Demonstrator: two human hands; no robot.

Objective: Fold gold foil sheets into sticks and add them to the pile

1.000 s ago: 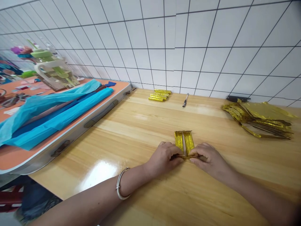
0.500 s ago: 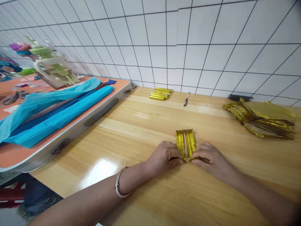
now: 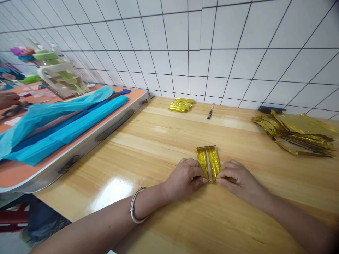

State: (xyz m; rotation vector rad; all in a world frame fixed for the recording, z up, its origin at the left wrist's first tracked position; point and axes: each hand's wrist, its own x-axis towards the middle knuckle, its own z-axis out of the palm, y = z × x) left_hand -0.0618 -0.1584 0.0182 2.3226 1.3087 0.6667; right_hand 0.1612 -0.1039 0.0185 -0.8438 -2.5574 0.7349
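Note:
A folded piece of gold foil paper (image 3: 213, 158) lies on the wooden table in front of me, its two long sides turned inward with a narrow gap between them. My left hand (image 3: 188, 178) pinches its near left corner between thumb and fingers. At the near right corner, my right hand (image 3: 234, 176) is closed in a similar pinch. The fingertips of both hands almost meet at the near edge and cover part of it.
Several folded gold strips (image 3: 180, 105) lie near the tiled wall, beside a pen (image 3: 210, 110). A stack of gold foil sheets (image 3: 299, 135) sits at the right. Leftward, an orange-topped table (image 3: 16, 178) bears blue paper (image 3: 76, 121), a jug (image 3: 59, 79) and another person's hand (image 3: 9, 100).
The foil's far end has shifted slightly left, while my hands keep their pinch at the near edge. Another person's hand has come into view at the far left.

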